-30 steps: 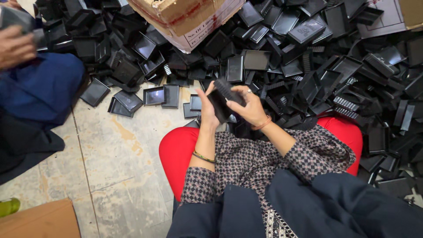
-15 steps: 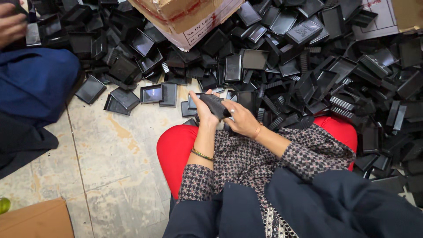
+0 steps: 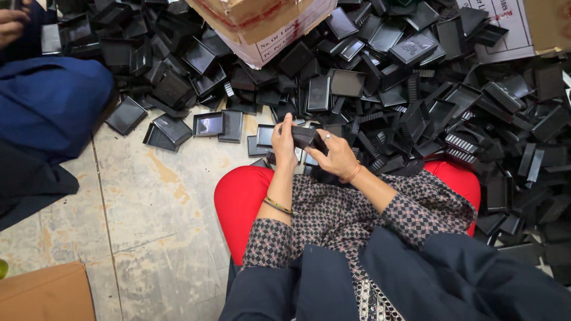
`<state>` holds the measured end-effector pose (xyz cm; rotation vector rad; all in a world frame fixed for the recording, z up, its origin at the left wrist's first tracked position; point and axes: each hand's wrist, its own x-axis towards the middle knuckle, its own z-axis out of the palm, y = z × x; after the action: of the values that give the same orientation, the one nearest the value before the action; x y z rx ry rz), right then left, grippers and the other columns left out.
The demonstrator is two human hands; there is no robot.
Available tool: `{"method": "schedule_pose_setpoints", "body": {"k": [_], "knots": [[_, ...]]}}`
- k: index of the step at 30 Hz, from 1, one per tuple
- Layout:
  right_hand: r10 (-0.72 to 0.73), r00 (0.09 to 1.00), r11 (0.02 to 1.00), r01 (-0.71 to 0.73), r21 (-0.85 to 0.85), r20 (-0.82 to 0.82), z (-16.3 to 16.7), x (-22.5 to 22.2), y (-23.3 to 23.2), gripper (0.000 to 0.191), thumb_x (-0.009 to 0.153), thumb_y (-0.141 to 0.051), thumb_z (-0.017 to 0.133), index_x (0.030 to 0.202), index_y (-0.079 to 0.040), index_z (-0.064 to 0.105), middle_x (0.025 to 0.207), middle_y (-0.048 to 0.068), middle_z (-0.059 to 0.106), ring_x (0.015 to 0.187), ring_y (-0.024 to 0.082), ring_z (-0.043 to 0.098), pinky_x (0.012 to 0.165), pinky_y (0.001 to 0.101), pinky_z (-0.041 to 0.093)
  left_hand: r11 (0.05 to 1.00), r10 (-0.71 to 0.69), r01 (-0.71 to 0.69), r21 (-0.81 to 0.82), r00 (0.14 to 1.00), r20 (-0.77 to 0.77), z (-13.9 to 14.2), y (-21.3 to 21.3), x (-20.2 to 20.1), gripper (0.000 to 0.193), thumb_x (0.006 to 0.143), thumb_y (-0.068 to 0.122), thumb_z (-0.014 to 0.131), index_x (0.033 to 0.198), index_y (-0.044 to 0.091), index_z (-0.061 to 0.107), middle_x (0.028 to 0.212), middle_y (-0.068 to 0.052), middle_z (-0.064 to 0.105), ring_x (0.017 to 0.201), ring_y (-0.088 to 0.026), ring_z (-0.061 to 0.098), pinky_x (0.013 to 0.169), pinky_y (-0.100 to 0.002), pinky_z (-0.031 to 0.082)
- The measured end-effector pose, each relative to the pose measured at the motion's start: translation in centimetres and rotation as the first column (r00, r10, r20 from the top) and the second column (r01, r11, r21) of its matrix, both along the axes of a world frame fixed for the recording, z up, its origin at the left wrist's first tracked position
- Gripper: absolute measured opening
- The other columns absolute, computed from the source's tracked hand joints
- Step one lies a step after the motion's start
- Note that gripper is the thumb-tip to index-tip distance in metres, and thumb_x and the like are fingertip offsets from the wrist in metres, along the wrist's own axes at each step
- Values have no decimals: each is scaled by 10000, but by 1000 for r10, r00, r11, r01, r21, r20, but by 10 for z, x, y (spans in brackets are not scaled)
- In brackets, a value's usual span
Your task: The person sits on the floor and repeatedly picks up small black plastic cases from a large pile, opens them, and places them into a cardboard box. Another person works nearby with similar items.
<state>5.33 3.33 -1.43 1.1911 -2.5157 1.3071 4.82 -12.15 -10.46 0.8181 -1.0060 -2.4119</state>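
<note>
Two hands meet over one black part (image 3: 306,138), held just above the knees. Left hand (image 3: 284,142) grips its left end, fingers curled around it; right hand (image 3: 336,156) clamps the right end from above, thumb and fingers closed on it. Both are holding the same piece, none free. Red cushion (image 3: 238,199) sits under the person, on the stone floor (image 3: 148,208). Brown box corner (image 3: 41,294) at bottom left. Just beyond the hands, a few flat black trays (image 3: 208,123) lie singly on the floor. Past them, a huge heap (image 3: 464,89) of like black parts spreads out, touching the cushion's right side. Judging by that heap, most pieces remain unhandled; no finished stack is visible. Farther off, a torn carton (image 3: 262,24) rests on the heap. Another person's blue-clad leg (image 3: 47,101) and hand (image 3: 13,24) sit at far left.
</note>
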Motion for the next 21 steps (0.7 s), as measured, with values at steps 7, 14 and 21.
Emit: {"method": "schedule_pose_setpoints", "body": {"k": [7,14,21], "knots": [[-9,974,993,35,110,-225,-4,-4,2,542,858,-173,785,1336,-6,592,1258,233,697,1143,374,695,983,389,565,828,-358,368,423,928,-107,28,-9,11,637,876,714,505,995,107,662,928,-47,707,838,-189,685,760,-366,561],[30,997,999,-29,-12,65,10,-2,-16,614,828,-248,861,1312,7,582,1379,250,628,1266,356,629,1062,394,480,940,-167,217,265,966,-199,32,-4,10,644,989,672,312,1409,245,548,1104,-22,662,983,-177,632,884,-334,541],[167,725,916,137,-378,668,33,-32,-12,572,947,-174,753,1444,50,577,1295,122,642,1096,179,616,947,311,496,974,-164,203,102,938,-306,25,-16,9,695,1076,615,261,1502,120,499,1185,-96,646,1014,-208,634,888,-352,546]]}}
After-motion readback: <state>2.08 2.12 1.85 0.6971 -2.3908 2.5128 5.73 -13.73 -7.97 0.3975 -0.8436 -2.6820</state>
